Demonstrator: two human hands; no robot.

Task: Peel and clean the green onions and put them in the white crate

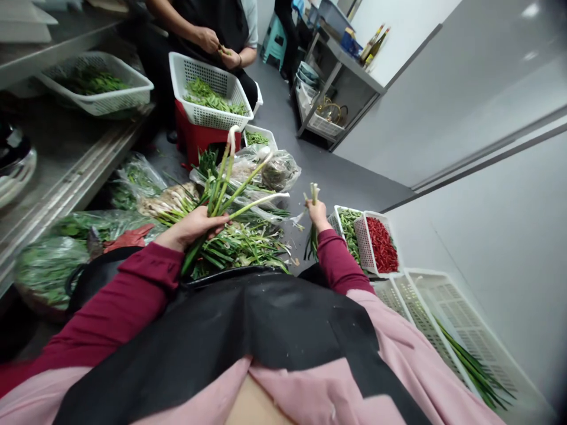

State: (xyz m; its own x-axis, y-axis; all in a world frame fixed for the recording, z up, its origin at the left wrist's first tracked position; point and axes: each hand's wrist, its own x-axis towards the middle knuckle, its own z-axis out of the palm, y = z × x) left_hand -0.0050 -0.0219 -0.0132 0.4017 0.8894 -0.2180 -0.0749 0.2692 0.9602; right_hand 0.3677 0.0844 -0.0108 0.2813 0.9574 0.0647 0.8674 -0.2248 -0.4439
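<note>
My left hand (195, 228) is closed around several green garlic stalks (241, 188). Their white bulb ends fan out upward and to the right, and the dark leaves hang below the fist. Off to the right, my right hand (317, 213) grips a smaller bunch of green garlic (312, 242), white ends up and leaves down. Between and below both hands spreads a loose heap of leaves and trimmings (248, 245). Just behind my left hand lies a bundle of stalks with pale roots (170, 199). Clear plastic bags (281, 168) sit beyond the heap.
A seated person's hands (217, 47) work above a white basket of green pods (212, 97) on a red stool (195, 139). Baskets of red chilies (381, 245) and green peppers (351, 227) stand right. Long leaves lie in a large white basket (443, 289). A metal shelf (66, 177) borders the left.
</note>
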